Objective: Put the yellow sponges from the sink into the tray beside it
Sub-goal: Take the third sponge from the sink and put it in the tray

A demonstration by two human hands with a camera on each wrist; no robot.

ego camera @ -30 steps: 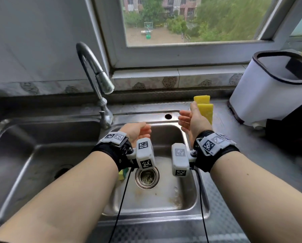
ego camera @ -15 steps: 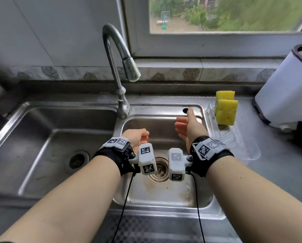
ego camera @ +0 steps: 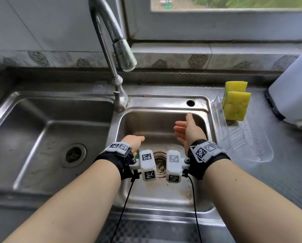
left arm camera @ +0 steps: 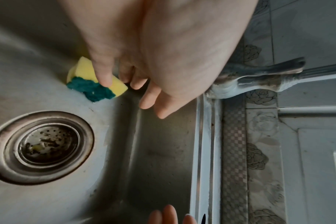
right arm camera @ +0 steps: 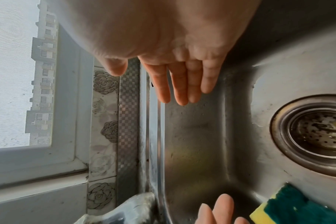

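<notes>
Both hands hang over the right basin of the steel sink (ego camera: 166,195), whose drain (left arm camera: 41,146) serves as the landmark here. The left hand (ego camera: 133,142) hovers just left of the drain and above a yellow sponge with a green scouring face (left arm camera: 95,82) that lies on the basin floor; its fingers are loosely extended, and whether the thumb touches the sponge cannot be told. The right hand (ego camera: 187,131) is behind and to the right of the drain, fingers straight and holding nothing. Right of the drain, past the basin rim, a clear tray (ego camera: 255,146) holds two yellow sponges (ego camera: 236,106) standing on edge at its far end.
</notes>
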